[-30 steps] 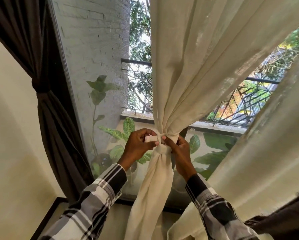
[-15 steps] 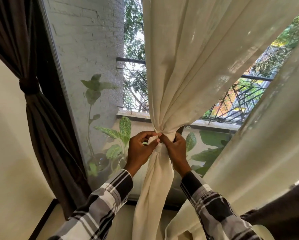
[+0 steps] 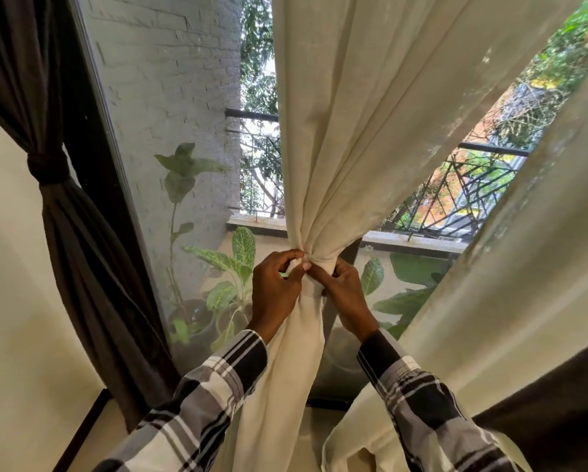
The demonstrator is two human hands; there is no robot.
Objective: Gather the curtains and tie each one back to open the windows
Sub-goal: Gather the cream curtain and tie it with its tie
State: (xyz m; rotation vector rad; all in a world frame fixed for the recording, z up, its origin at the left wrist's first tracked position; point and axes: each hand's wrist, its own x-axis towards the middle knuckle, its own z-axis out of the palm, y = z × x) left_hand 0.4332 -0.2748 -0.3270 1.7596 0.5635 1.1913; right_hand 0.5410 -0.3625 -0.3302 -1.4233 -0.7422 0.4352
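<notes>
A cream curtain hangs in front of the window, gathered into a narrow bunch at mid height. A cream tie band wraps that bunch. My left hand pinches the band's loose end on the left of the bunch. Pressed against the band from the right, my right hand has its fingers closed on it. The two hands touch at the fingertips. A dark brown curtain at the left is tied back with a dark band.
A second cream curtain hangs loose at the right, over dark fabric at the lower right. Behind the glass stand potted plants, a white brick wall and a metal balcony railing. A cream wall fills the left.
The view has shifted a little to the left and down. My hands have closed in tighter on the band at the bunch.
</notes>
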